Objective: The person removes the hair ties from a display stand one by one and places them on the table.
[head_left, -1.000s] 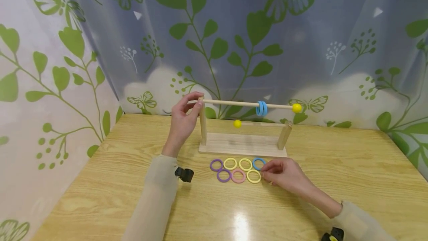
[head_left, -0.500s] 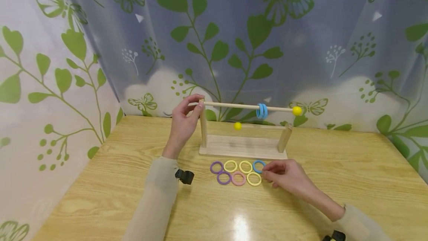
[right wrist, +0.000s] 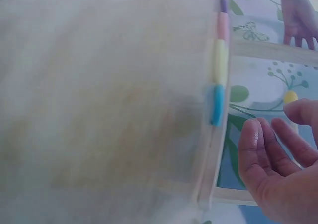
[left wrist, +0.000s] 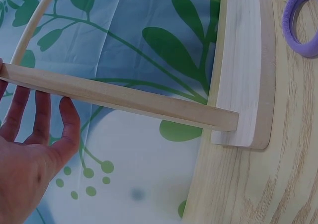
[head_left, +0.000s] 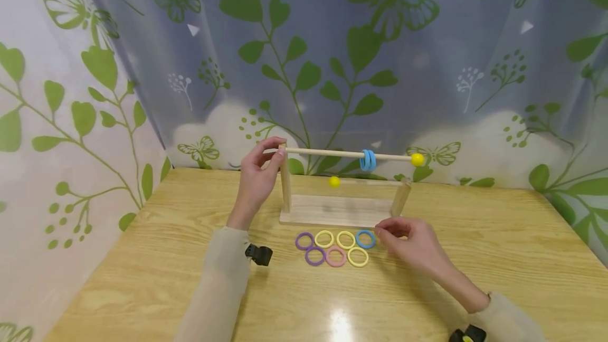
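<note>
My left hand (head_left: 258, 173) grips the top of the left post (head_left: 285, 186) of a wooden stand (head_left: 339, 211), fingers behind the post in the left wrist view. From that post a rod (head_left: 323, 152) runs right to a yellow ball (head_left: 417, 159), with blue rings (head_left: 368, 160) hanging on it. My right hand (head_left: 418, 244) hovers by the stand's front right corner, fingertips just beside a loose blue ring (head_left: 365, 239). In the right wrist view its thumb and fingers (right wrist: 256, 149) are apart with nothing between them. Yellow rings (head_left: 358, 257), a pink ring (head_left: 335, 256) and purple rings (head_left: 315, 256) lie flat alongside.
A lower rod (head_left: 370, 182) with another yellow ball (head_left: 334, 181) extends left from the shorter right post (head_left: 401, 198). Behind the wooden table (head_left: 190, 205) hangs a leaf-patterned curtain (head_left: 427, 67). A second patterned sheet (head_left: 90, 146) borders the left side.
My right hand has lifted slightly away from the loose blue ring, whose right edge it overlapped before. My left hand keeps its grip on the post. The head view has shifted a little.
</note>
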{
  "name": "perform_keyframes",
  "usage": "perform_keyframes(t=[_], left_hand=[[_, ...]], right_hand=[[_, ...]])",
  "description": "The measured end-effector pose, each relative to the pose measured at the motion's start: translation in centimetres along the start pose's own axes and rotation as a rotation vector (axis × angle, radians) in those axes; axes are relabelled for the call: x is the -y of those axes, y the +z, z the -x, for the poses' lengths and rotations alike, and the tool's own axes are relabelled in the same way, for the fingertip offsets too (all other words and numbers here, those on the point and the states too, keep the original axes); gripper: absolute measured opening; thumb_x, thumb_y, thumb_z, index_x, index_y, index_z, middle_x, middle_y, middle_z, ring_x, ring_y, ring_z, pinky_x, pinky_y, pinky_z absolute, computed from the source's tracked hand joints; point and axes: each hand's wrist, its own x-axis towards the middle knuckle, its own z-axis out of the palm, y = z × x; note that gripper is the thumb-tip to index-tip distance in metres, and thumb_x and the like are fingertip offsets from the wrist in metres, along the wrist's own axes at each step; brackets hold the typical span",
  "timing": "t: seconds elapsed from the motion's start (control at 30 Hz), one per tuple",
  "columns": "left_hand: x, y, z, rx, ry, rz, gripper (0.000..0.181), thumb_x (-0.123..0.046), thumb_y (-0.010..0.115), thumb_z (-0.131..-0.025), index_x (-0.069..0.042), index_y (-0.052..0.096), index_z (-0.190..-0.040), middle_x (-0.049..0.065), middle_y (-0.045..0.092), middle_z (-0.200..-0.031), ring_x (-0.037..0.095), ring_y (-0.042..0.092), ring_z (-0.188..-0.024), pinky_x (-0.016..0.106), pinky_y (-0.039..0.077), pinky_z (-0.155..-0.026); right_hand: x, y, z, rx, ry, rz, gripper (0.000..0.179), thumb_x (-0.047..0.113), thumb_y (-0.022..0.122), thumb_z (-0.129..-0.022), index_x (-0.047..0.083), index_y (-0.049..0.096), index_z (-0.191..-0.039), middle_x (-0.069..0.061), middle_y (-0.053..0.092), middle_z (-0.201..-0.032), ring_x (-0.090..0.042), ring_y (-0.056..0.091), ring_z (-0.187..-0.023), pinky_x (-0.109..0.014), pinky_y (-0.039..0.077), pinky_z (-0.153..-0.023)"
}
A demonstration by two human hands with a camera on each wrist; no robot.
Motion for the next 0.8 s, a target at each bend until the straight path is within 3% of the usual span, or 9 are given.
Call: perform_keyframes(t=[0.33, 0.47, 0.63, 0.8], left_hand=[[-0.1, -0.1, 0.1, 0.002, 0.003, 0.013, 0.023, -0.009, 0.061, -0.102, -0.003, 0.068, -0.123, 0.015, 0.065, -0.120, 0.016, 0.066, -0.098, 0.022, 0.058, -0.075], [-0.1, -0.1, 0.1, 0.001, 0.003, 0.007, 0.023, -0.009, 0.062, -0.102, -0.003, 0.068, -0.123, 0.014, 0.065, -0.120, 0.016, 0.066, -0.098, 0.022, 0.058, -0.074], [-0.1, -0.1, 0.1, 0.004, 0.008, -0.002, 0.025, -0.009, 0.061, -0.102, -0.001, 0.067, -0.124, 0.013, 0.064, -0.120, 0.017, 0.066, -0.098, 0.023, 0.057, -0.074], [-0.1, -0.1, 0.1, 0.005, 0.013, 0.005, 0.023, -0.009, 0.061, -0.102, -0.002, 0.068, -0.123, 0.013, 0.064, -0.119, 0.017, 0.066, -0.098, 0.023, 0.057, -0.074]], right_hand=[[0.9, -0.4, -0.8, -0.082, -0.055, -0.044, 0.019, 0.021, 0.071, -0.097, 0.006, 0.076, -0.108, -0.016, 0.078, -0.102, -0.022, 0.074, -0.083, -0.028, 0.061, -0.065], [1.1, -0.5, -1.1, -0.126, -0.080, -0.048, 0.021, 0.023, 0.071, -0.097, 0.006, 0.076, -0.109, -0.017, 0.078, -0.100, -0.015, 0.074, -0.081, -0.030, 0.062, -0.066], [1.7, -0.7, -1.5, -0.196, -0.108, -0.049, 0.023, 0.026, 0.071, -0.097, 0.006, 0.076, -0.109, -0.015, 0.078, -0.098, -0.004, 0.070, -0.075, -0.027, 0.061, -0.066], [2.3, -0.9, -1.8, -0.249, -0.122, -0.067, 0.024, 0.026, 0.071, -0.098, 0.006, 0.076, -0.111, -0.014, 0.077, -0.100, 0.000, 0.069, -0.076, -0.023, 0.060, -0.066]])
